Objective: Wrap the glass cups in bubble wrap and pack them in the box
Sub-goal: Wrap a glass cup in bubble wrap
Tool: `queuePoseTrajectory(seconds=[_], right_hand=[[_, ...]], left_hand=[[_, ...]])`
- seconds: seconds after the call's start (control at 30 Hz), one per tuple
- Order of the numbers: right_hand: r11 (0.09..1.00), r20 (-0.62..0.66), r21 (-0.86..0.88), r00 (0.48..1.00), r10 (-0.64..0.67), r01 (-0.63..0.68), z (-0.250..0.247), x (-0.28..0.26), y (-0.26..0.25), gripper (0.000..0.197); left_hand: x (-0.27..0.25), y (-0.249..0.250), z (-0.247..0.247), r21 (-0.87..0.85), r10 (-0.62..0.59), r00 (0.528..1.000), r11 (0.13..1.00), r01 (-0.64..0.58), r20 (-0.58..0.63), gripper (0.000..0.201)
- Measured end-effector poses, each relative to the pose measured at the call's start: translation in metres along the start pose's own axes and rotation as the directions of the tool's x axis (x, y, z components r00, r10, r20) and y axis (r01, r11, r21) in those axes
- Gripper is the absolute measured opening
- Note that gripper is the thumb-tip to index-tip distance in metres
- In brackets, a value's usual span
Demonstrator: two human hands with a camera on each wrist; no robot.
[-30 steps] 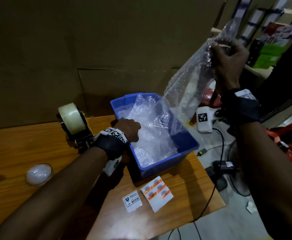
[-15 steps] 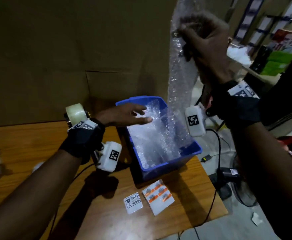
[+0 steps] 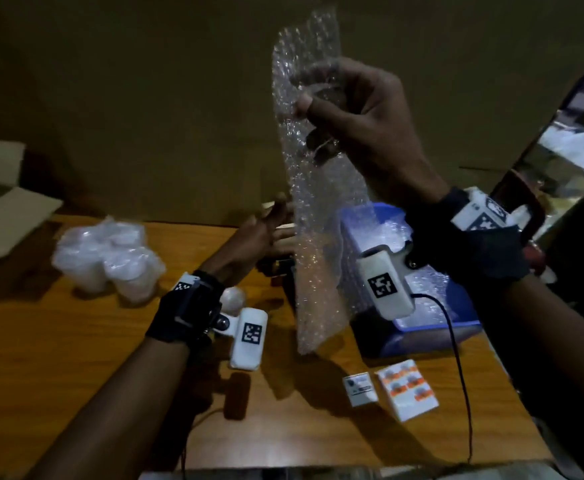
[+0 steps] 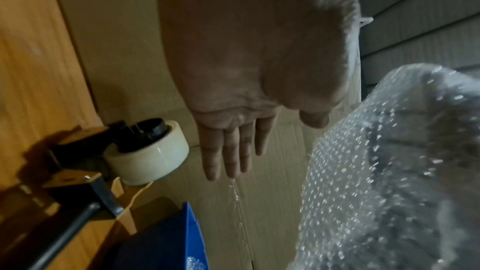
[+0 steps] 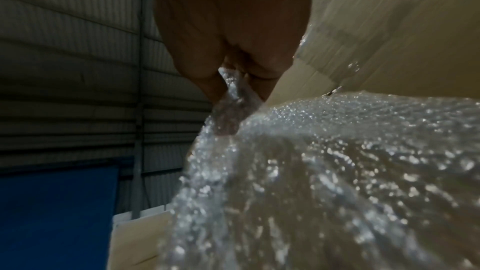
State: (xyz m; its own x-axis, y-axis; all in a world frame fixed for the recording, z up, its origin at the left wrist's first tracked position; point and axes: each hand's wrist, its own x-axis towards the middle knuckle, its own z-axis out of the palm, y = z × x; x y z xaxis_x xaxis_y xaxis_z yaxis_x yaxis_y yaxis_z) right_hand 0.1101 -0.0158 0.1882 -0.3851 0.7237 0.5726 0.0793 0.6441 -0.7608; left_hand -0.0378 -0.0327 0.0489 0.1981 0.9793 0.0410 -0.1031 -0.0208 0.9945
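My right hand (image 3: 321, 109) pinches a clear sheet of bubble wrap (image 3: 309, 209) near its top and holds it high above the wooden table (image 3: 75, 341), so the sheet hangs down in front of the blue bin (image 3: 456, 306). In the right wrist view the fingers (image 5: 207, 77) squeeze a bunched fold of bubble wrap (image 5: 311, 171). My left hand (image 3: 266, 230) is stretched out flat with straight fingers, just left of the hanging sheet and holding nothing; the left wrist view shows its open palm (image 4: 246, 89) beside the bubble wrap (image 4: 389, 171). Several wrapped cups (image 3: 110, 258) stand at the table's left.
A tape dispenser (image 4: 145, 151) sits on the table behind my left hand. More bubble wrap fills the blue bin. Fragile labels (image 3: 359, 389) and a sticker sheet (image 3: 406, 393) lie near the front edge. An open cardboard box (image 3: 3, 216) stands at far left; cardboard lines the back.
My right hand has carried the bubble wrap sheet up and leftward, fully out of the blue bin. My left hand left the bin and reaches flat toward the sheet. The head view swung left.
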Motion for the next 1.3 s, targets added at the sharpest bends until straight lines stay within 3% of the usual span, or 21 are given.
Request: queuePoseTrajectory(seconds=[0.07,0.2,0.27,0.33,0.4,0.53,0.6,0.63,0.73,0.8,0.9,1.03,1.2,1.3], right_hand=[[0.999,0.041,0.03,0.999,-0.034,0.033,0.029,0.0,-0.015,0.027],[0.996,0.066,0.067,0.996,-0.063,0.059,0.072,-0.002,-0.036,0.028],[0.994,0.041,0.104,0.998,-0.047,0.043,0.081,-0.007,-0.042,0.025],[0.992,-0.011,0.128,1.0,0.001,0.001,0.084,-0.016,-0.043,0.017],[0.99,-0.073,0.129,0.995,0.069,-0.059,0.083,-0.026,-0.04,0.013],[0.97,-0.252,0.106,0.938,0.237,-0.217,0.073,-0.053,-0.02,0.016],[0.957,-0.284,0.037,0.915,0.285,-0.287,0.062,-0.071,-0.008,0.014],[0.947,-0.29,0.003,0.906,0.309,-0.322,0.056,-0.081,-0.002,0.011],[0.906,-0.334,-0.056,0.863,0.379,-0.42,0.047,-0.111,0.015,0.006],[0.879,-0.355,-0.064,0.835,0.421,-0.472,0.049,-0.132,0.025,0.006],[0.845,-0.294,-0.056,0.817,0.495,-0.532,0.067,-0.154,0.037,0.003],[0.801,-0.18,0.037,0.784,0.593,-0.598,0.111,-0.164,0.057,0.02],[0.715,0.052,0.066,0.718,0.694,-0.696,0.161,-0.169,0.079,0.04],[0.667,0.106,0.078,0.671,0.734,-0.741,0.189,-0.176,0.086,0.05]], left_hand=[[-0.018,-0.004,-0.019,-0.075,0.004,1.0,0.997,-0.003,0.017,0.072],[-0.037,-0.013,-0.039,-0.077,-0.093,0.994,0.993,0.089,-0.054,0.058],[-0.045,-0.017,-0.047,-0.181,-0.141,0.989,0.975,0.132,-0.038,0.074],[-0.051,-0.028,-0.059,-0.225,-0.113,0.994,0.968,0.111,0.006,0.089],[-0.057,-0.039,-0.068,-0.188,-0.089,0.996,0.978,0.089,0.01,0.078],[-0.066,-0.054,-0.071,-0.19,-0.091,0.996,0.977,0.092,0.012,0.032],[-0.072,-0.06,-0.074,-0.182,-0.102,0.995,0.978,0.104,0.021,0.014],[-0.079,-0.063,-0.076,-0.189,-0.106,0.994,0.976,0.106,0.012,0.012],[-0.106,-0.069,-0.091,-0.158,-0.089,0.995,0.984,0.081,-0.041,0.033],[-0.131,-0.072,-0.106,-0.11,-0.067,0.996,0.992,0.061,-0.06,0.033],[-0.164,-0.071,-0.131,-0.043,-0.032,0.989,0.999,0.026,-0.147,0.018],[-0.189,-0.065,-0.184,0.015,-0.079,0.942,0.996,0.089,-0.327,0.026],[-0.204,-0.039,-0.258,0.25,-0.099,0.928,0.948,0.198,-0.358,0.017],[-0.199,-0.022,-0.29,0.391,-0.053,0.941,0.9,0.19,-0.334,0.021]])
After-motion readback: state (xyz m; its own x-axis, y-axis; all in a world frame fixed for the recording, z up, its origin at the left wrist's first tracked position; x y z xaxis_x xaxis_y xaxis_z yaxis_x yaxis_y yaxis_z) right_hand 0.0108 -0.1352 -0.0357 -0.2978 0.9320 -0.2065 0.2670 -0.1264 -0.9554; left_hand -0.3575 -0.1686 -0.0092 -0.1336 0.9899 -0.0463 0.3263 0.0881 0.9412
